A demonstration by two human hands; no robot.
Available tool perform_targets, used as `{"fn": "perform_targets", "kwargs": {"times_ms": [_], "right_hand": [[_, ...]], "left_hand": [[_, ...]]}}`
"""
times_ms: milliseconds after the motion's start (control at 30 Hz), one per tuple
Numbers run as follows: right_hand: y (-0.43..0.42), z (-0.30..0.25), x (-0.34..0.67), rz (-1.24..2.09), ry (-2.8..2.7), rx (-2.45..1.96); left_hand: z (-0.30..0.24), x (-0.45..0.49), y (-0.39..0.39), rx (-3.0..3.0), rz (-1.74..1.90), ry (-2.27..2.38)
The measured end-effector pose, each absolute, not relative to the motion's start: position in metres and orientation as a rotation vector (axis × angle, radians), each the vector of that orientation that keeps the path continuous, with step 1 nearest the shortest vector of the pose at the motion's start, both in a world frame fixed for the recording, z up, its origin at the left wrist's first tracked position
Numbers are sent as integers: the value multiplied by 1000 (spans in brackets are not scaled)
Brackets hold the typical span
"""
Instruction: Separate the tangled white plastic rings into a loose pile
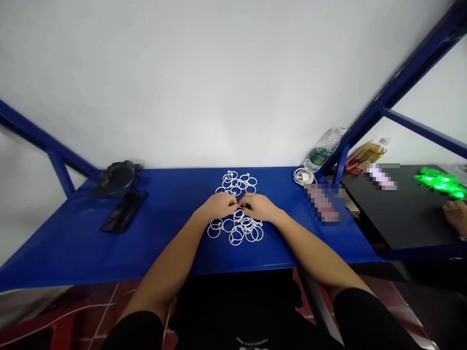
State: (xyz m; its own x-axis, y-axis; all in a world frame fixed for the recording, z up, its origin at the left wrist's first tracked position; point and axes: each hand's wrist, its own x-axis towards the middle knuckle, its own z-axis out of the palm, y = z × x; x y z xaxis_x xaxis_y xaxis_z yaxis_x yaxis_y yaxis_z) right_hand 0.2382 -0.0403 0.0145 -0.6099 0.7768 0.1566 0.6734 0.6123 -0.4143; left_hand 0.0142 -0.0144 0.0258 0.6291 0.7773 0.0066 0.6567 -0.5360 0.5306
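Many white plastic rings lie on the blue table (164,243) in two groups: a far cluster (237,182) near the wall and a near cluster (237,229) close to me. My left hand (219,205) and my right hand (258,206) meet between the two groups, knuckles up. Both have their fingers curled in a pinch on a white ring (239,212) where the fingertips touch. The fingertips themselves are mostly hidden.
A black phone (124,210) and a dark crumpled object (117,177) lie at the table's left. A coiled white cable (303,176) and a water bottle (323,148) sit at the right by a blue frame post. Another person's hand (456,216) rests on the black table with green parts (441,182).
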Motion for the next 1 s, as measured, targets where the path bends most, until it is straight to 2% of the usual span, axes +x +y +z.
{"fn": "perform_targets", "kwargs": {"times_ms": [633,767,1000], "right_hand": [[-42,28,238,408,-2513,-1391],[-43,32,238,385,-2292,-1483],[-45,28,239,355,-2017,-1374]], "left_hand": [[26,16,-15,2267,339,1044],[23,20,-17,2183,543,1022],[17,32,-19,1903,880,978]]}}
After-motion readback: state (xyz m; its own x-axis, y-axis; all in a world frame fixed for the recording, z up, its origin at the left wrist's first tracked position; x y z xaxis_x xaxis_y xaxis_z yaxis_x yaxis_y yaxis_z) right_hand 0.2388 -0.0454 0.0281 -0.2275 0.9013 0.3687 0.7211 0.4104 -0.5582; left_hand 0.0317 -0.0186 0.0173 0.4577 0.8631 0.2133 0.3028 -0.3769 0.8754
